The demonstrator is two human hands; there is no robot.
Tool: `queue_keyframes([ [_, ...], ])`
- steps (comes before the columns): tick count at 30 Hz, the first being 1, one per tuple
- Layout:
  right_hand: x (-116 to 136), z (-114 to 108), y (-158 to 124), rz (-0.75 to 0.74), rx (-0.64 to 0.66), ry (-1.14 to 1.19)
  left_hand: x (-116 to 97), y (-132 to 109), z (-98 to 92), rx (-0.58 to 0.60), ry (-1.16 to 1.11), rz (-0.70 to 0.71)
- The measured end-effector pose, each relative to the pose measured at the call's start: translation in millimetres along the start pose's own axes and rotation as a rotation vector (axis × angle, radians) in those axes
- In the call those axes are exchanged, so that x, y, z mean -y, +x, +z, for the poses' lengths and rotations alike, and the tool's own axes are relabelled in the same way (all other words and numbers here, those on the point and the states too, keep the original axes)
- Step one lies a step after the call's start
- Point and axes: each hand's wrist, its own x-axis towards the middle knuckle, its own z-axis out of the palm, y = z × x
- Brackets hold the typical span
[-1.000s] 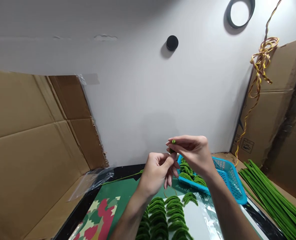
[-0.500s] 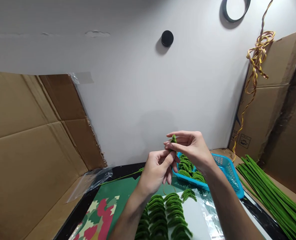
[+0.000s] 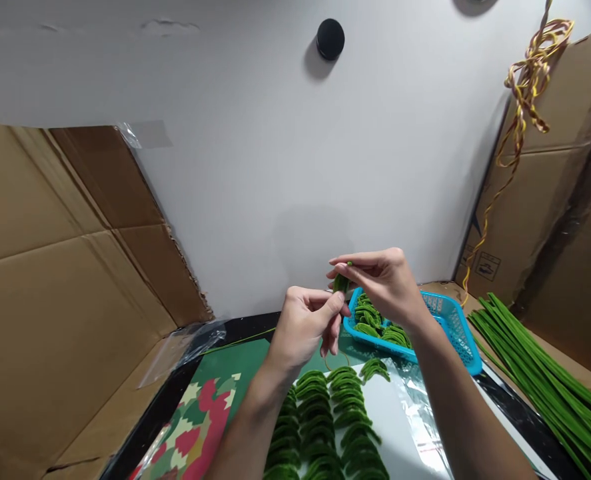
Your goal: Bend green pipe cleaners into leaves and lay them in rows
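Note:
Between both hands, above the table, is a small fuzzy green piece (image 3: 341, 283). My left hand (image 3: 308, 323) pinches its lower end between thumb and index finger. The upper end is gripped by the fingertips of my right hand (image 3: 382, 283), where a small green tip shows. Below the hands, rows of curved green pieces (image 3: 318, 427) lie on a white sheet (image 3: 388, 417). Behind my right wrist, a blue basket (image 3: 458, 327) holds more green curved pieces (image 3: 368, 317).
Long green fuzzy stems (image 3: 540, 367) lie at the right. A green mat (image 3: 240, 360) and a camouflage-patterned sheet (image 3: 195, 427) are at the left. Cardboard panels (image 3: 50, 300) stand on both sides before a white wall (image 3: 235, 167). Twisted yellow wire (image 3: 530, 80) hangs at the right.
The view has tilted downward slightly. My hands have moved a little apart, and more of the green piece shows between them.

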Motion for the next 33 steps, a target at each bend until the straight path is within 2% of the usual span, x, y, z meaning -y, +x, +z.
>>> queue_keyframes([
  [5,0.5,0.9,-1.7,0.022,-0.052,0.06,-5.1,-2.7,-0.7,0.038,0.052,0.021],
  [9,1.0,-5.2,-1.8,0.016,0.015,0.05,-7.4,-3.5,-4.7,0.038,0.19,0.069],
  [15,-1.1,-21.5,-3.0,0.041,0.073,-0.072,-3.1,-1.1,-8.9,-0.102,0.404,0.125],
  [23,-1.0,-26.0,-7.0,0.041,0.173,-0.13,1.9,1.3,-6.0,-0.153,0.396,0.141],
  [29,5.7,-31.6,-5.9,0.019,0.248,-0.405,7.4,3.7,-6.9,-0.123,0.466,0.125],
  [31,17.7,-35.9,-9.5,-0.005,0.218,-0.49,12.6,5.5,-4.7,-0.097,0.53,0.112],
  [33,34.8,-43.5,-19.5,-0.06,0.062,-0.532,18.8,6.6,1.4,-0.041,0.558,0.102],
])
